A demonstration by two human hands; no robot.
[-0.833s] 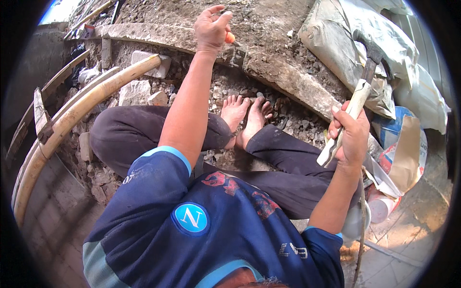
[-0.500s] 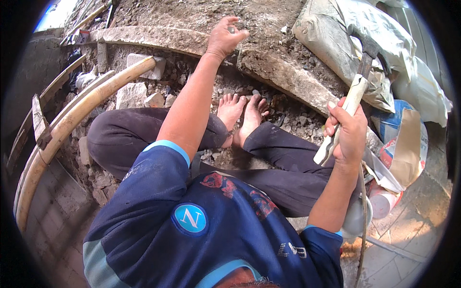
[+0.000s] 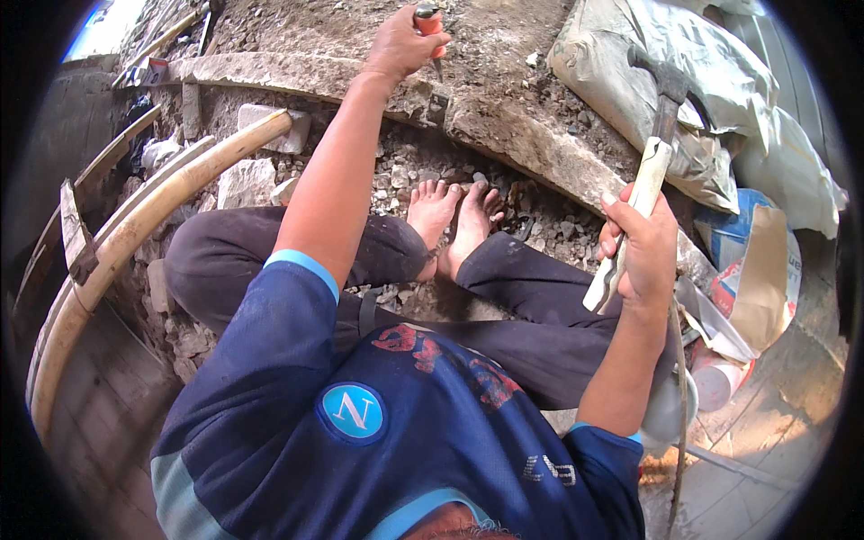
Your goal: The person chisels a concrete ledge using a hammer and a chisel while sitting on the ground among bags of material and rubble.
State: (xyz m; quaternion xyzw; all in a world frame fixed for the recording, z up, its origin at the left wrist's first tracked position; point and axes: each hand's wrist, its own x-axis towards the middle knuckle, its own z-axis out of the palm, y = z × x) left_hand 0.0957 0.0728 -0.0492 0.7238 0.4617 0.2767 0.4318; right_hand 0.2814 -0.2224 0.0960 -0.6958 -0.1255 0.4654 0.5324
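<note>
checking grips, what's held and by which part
The left hand holds an orange-handled tool by its handle; the right hand a hammer by its pale handle.

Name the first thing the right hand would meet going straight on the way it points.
Probably the dusty pale sack ahead, with the hammer in the right hand reaching it first; its head overlaps the sack in view, but the gap in depth is unclear.

Left hand [image 3: 399, 47] outstretched, right hand [image 3: 650, 247] nearer
</note>
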